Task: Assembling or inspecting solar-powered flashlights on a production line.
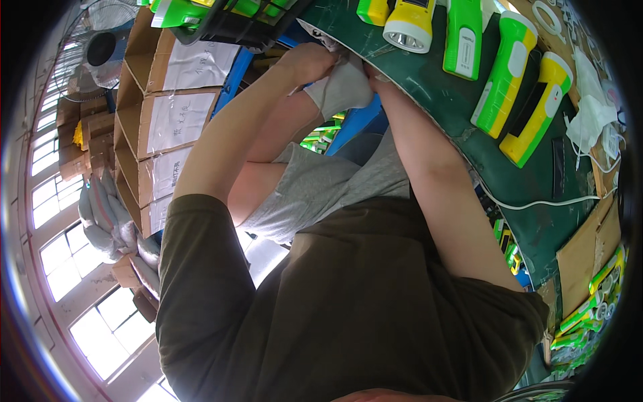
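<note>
My left hand [313, 65] is at the near edge of the green tabletop [429, 94], its fingers curled beside a bunched grey cloth [347, 84]. The fingertips are hidden, so what they hold does not show. My right arm reaches to the same spot, where only the wrist of my right hand [376, 77] shows; the table edge hides its fingers. On the tabletop above lie several green, yellow and white flashlights, among them a yellow one with a white head [410, 27] and a green one [462, 40].
Left of my arm stand cardboard bins [151, 127] with white labels. A black crate [234, 23] holds green flashlights. A white cable [542, 203] crosses the table's right side, near a white cloth-like piece [589, 100]. More flashlights [589, 308] are piled at lower right. A fan [100, 50] stands far left.
</note>
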A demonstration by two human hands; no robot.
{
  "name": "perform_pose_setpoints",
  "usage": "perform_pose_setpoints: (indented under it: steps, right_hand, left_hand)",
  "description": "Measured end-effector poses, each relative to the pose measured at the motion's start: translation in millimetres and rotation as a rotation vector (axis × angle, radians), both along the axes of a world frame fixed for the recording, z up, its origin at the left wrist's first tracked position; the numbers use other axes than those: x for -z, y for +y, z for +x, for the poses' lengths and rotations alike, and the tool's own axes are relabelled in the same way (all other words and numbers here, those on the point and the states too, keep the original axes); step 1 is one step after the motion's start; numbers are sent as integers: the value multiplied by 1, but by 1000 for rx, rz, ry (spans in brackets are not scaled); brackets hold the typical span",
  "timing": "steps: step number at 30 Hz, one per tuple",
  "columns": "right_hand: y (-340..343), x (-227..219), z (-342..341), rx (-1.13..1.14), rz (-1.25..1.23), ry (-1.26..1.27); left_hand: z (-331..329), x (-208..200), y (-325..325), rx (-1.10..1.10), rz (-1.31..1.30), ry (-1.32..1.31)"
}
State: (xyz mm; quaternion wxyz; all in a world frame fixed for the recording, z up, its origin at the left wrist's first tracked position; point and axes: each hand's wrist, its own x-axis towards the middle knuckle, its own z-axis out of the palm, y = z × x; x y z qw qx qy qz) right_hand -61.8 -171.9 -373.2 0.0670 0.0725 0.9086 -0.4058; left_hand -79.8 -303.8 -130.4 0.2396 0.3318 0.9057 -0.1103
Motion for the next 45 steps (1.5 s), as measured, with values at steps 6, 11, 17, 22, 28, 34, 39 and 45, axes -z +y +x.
perform_pose_setpoints:
  steps: [6, 11, 17, 22, 28, 34, 39, 45]
  right_hand:
    - [-36, -22, 6, 11, 70, 50]
    - [1, -28, 46, -28, 157, 112]
    - [4, -83, 26, -63, -452, -555]
    - [41, -46, 22, -403, -241, -792]
    - [84, 1, 77, -96, 395, -226]
    - [31, -118, 90, -749, -43, 15]
    - [76, -223, 83, -508, 140, -386]
    - [94, -197, 116, -428, -90, -219]
  left_hand:
    - [2, 16, -8, -281, 228, 132]
    - [-11, 24, -29, -431, 251, 85]
    - [-25, 41, -71, -185, 200, 187]
    - [-24, 46, -17, -352, 32, 51]
    - [39, 18, 8, -284, 79, -38]
    - [95, -3, 28, -337, 593, 82]
    - [90, 6, 22, -422, 874, 258]
    - [71, 27, 22, -694, 831, 278]
